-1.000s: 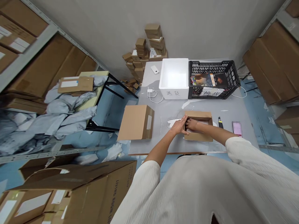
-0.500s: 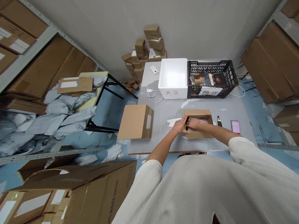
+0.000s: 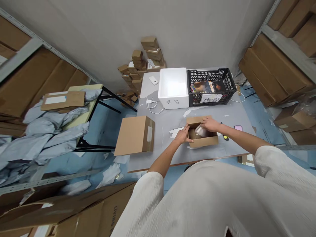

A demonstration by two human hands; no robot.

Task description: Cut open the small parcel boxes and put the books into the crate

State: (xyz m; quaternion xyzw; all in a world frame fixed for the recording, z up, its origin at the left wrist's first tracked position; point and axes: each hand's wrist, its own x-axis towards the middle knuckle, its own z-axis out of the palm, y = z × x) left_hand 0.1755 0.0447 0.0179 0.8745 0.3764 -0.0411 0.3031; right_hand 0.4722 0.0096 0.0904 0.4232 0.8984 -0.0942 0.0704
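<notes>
An open cardboard box [image 3: 203, 142] stands on the grey table near its front edge. My left hand [image 3: 182, 135] grips the box's left wall, thumb on the front side and fingers at the rim. Over the right part of the box, my right hand [image 3: 208, 124] is closed on a pale wrapped item [image 3: 201, 131], which is partly inside the box. What the wrapping contains cannot be made out. A black and yellow cutter [image 3: 225, 137] lies just right of the box, partly under my right forearm.
Behind stand a white foam bin [image 3: 173, 102] and a black crate [image 3: 209, 98] holding magazines. A larger carton [image 3: 132, 135] is at the left, with a cable [image 3: 156, 107] behind it. Phones lie at the back left [image 3: 153, 80] and right [image 3: 238, 127].
My right hand has risen from deep in the box and now holds the pale wrapped item. My left hand stays on the box's left wall. The camera view has shifted.
</notes>
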